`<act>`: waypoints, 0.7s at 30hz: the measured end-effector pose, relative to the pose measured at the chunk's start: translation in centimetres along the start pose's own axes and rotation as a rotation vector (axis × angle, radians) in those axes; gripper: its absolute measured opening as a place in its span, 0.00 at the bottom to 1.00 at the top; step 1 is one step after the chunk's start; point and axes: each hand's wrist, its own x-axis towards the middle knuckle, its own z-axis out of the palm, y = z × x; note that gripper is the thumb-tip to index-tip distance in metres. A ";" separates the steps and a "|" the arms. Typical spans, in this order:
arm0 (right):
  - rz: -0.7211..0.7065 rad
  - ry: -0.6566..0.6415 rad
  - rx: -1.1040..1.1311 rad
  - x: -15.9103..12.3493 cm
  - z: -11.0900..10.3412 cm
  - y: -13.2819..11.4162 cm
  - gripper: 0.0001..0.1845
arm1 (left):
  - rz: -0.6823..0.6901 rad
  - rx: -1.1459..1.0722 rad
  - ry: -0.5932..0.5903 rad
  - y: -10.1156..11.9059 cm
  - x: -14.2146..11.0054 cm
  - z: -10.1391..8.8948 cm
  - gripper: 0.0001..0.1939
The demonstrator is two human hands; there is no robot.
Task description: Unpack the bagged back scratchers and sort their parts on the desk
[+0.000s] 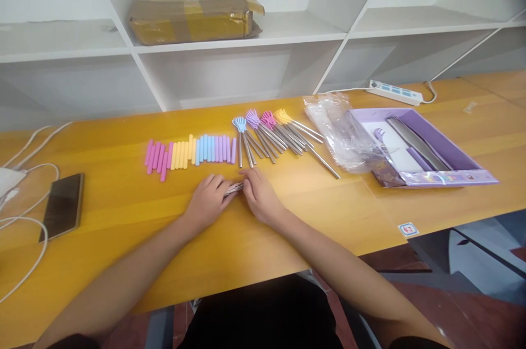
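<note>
My left hand and my right hand meet low over the table. Between them is a small stack of thin, pale, greyish strips, too small to name, with the fingers of both hands closed on its ends. Just beyond lie several back scratchers with metal rods and hand-shaped heads: blue, purple, pink and yellow. To their left is a row of short foam-like tubes in pink, yellow, blue and purple.
At right sits an open purple box holding a purple scratcher head and metallic pieces, with clear plastic wrapping against it. A power strip lies behind. On the left are a phone and white cables. A carton occupies the shelf.
</note>
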 end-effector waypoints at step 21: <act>-0.045 -0.170 0.134 -0.7 1.7 -2.0 0.43 | -0.242 -0.508 0.102 0.7 0.5 -0.3 0.09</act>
